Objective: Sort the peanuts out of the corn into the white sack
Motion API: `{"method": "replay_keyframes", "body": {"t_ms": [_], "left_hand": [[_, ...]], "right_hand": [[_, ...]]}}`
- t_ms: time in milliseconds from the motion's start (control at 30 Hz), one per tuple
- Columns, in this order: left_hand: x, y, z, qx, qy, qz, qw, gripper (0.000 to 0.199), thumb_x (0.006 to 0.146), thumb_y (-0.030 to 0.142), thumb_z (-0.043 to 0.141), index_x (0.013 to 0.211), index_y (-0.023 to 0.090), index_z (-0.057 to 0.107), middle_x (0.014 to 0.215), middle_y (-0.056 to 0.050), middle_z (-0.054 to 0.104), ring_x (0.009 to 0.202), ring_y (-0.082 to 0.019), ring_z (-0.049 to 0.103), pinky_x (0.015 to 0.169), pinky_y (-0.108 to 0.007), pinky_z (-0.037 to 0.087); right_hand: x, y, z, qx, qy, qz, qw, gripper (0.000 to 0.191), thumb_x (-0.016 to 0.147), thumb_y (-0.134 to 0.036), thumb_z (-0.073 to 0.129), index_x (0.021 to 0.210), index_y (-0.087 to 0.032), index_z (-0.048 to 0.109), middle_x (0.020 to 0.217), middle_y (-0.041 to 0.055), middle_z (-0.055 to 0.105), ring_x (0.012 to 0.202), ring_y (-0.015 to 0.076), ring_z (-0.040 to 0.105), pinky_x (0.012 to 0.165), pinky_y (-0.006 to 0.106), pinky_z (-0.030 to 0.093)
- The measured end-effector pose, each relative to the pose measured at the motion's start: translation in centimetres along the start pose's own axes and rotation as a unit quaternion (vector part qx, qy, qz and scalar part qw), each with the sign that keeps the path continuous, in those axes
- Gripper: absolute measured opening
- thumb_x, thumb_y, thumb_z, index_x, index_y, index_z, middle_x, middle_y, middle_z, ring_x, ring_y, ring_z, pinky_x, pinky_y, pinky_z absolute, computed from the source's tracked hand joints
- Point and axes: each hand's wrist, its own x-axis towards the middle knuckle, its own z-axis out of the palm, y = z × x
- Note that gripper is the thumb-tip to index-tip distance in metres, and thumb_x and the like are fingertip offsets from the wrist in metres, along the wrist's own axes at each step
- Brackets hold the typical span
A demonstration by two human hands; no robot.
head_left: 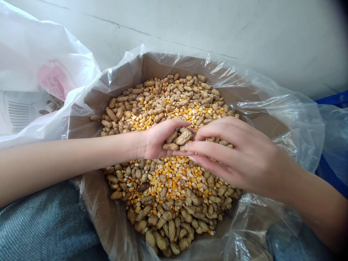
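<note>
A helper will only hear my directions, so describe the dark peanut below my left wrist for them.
Start with the plastic-lined brown box, which holds mixed peanuts and corn kernels. Over them is the left hand; look below its wrist in the picture for the dark peanut. Its shell is deep brown; its neighbours are paler tan.

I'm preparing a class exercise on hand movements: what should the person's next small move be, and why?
Probably the right hand should pinch one of the peanuts in the left hand: the right fingers are right at them, and the left hand cups them within easy reach, above loose corn kernels.
</note>
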Motion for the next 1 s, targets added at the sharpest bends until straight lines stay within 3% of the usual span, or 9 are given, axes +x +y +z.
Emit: {"method": "replay_keyframes", "body": {"t_ms": [100,200,267,367,500,600,700,867,1000], "left_hand": [[0.0,0.0,0.0,0.004,-0.01,0.0,1.0,0.016,0.076,0.021,0.038,0.077,0.012,0.052,0.06,-0.002,0.057,0.057,-0.01,0.057,0.054,-0.02,0.049],[0.1,0.0,-0.1,0.011,-0.004,0.002,1.0,0.018,0.077,0.022,0.038,0.08,0.011,0.052,0.063,-0.003,0.058,0.061,-0.011,0.057,0.06,-0.022,0.049],[0.2,-0.1,-0.2,0.014,-0.001,0.002,1.0,0.018,0.076,0.022,0.039,0.081,0.012,0.053,0.063,-0.003,0.058,0.062,-0.011,0.057,0.062,-0.023,0.048],[0.3,-0.1,-0.3,0.012,0.004,0.003,1.0,0.018,0.076,0.023,0.04,0.079,0.012,0.053,0.063,-0.004,0.058,0.062,-0.011,0.057,0.063,-0.024,0.048],[0.3,-0.1,-0.2,0.009,0.0,0.001,1.0,0.018,0.076,0.022,0.04,0.079,0.012,0.053,0.062,-0.004,0.058,0.061,-0.011,0.057,0.061,-0.023,0.048],[0.2,-0.1,-0.1,0.015,0.003,-0.004,1.0,0.017,0.075,0.023,0.041,0.076,0.012,0.053,0.061,-0.003,0.058,0.056,-0.01,0.056,0.056,-0.022,0.048],[0.0,-0.2,0.1,0.015,0.003,-0.007,1.0,0.016,0.075,0.021,0.04,0.071,0.012,0.052,0.055,-0.001,0.056,0.047,-0.009,0.053,0.048,-0.02,0.047],[0.0,-0.5,0.2,0.009,-0.006,0.004,1.0,0.014,0.075,0.02,0.04,0.073,0.014,0.052,0.053,0.001,0.054,0.044,-0.007,0.051,0.044,-0.017,0.047],[0.1,-0.6,0.1,0.008,-0.024,0.005,1.0,0.015,0.076,0.022,0.04,0.073,0.014,0.052,0.058,0.0,0.056,0.051,-0.008,0.055,0.051,-0.021,0.049]], "right_hand": [[-0.6,-0.9,-0.1,0.057,-0.112,-0.022,0.992,0.013,0.079,-0.028,0.044,0.076,-0.021,0.054,0.071,-0.0009,0.055,0.065,0.0112,0.051,0.062,0.025,0.039],[-1.2,-2.2,1.2,0.066,-0.25,-0.007,0.966,0.008,0.074,-0.026,0.049,0.072,-0.019,0.053,0.061,-0.0015,0.055,0.056,0.0122,0.053,0.05,0.025,0.037],[-1.4,-3.1,2.6,0.039,-0.296,0.012,0.954,0.005,0.069,-0.022,0.054,0.072,-0.018,0.053,0.058,-0.0003,0.056,0.052,0.0137,0.053,0.046,0.025,0.035],[-1.3,-4.1,3.8,0.028,-0.312,-0.011,0.95,0.01,0.064,-0.016,0.058,0.073,-0.017,0.052,0.06,0.0016,0.057,0.052,0.0151,0.054,0.045,0.026,0.034],[-0.8,-3.8,2.4,0.07,-0.235,-0.038,0.969,0.004,0.071,-0.016,0.051,0.074,-0.018,0.05,0.064,0.0003,0.057,0.058,0.0136,0.053,0.052,0.026,0.038],[-0.3,-2.6,0.5,0.056,-0.093,0.007,0.994,0.011,0.079,-0.02,0.042,0.083,-0.019,0.052,0.073,0.0009,0.057,0.067,0.0127,0.054,0.062,0.026,0.042],[0.1,-1.6,-0.1,0.02,0.04,0.064,0.997,0.018,0.08,-0.02,0.04,0.094,-0.019,0.051,0.087,0.003,0.057,0.082,0.0138,0.053,0.074,0.028,0.041],[0.4,-0.8,1.5,0.006,0.061,0.081,0.995,0.028,0.079,-0.02,0.042,0.106,-0.018,0.048,0.098,0.0058,0.053,0.092,0.0171,0.048,0.08,0.034,0.04],[0.7,-0.5,1.9,-0.013,0.072,0.103,0.992,0.03,0.079,-0.024,0.043,0.106,-0.016,0.048,0.102,0.0077,0.051,0.095,0.0193,0.047,0.08,0.035,0.038]]}}
